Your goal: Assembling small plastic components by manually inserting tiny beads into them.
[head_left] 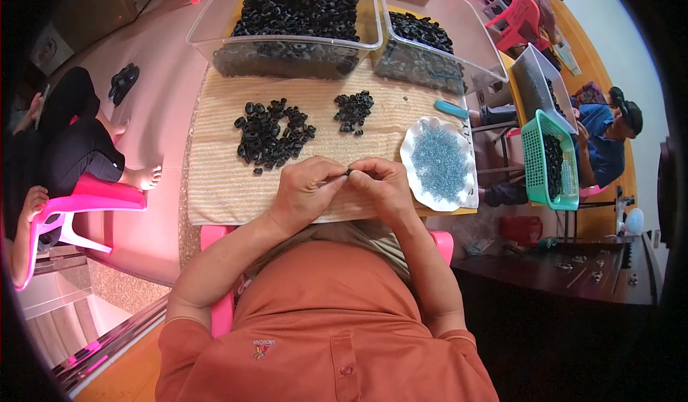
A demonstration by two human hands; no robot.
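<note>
Fingertips [334, 166] of left hand [302, 188] and right hand [384, 187] together on 1 black piece [349, 172], near ribbed cloth [212, 158]

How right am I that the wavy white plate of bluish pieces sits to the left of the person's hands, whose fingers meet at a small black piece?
Wrong side: the head view shows the white plate to the right of the left hand and right hand, whose fingers do meet at a small black piece.
</note>
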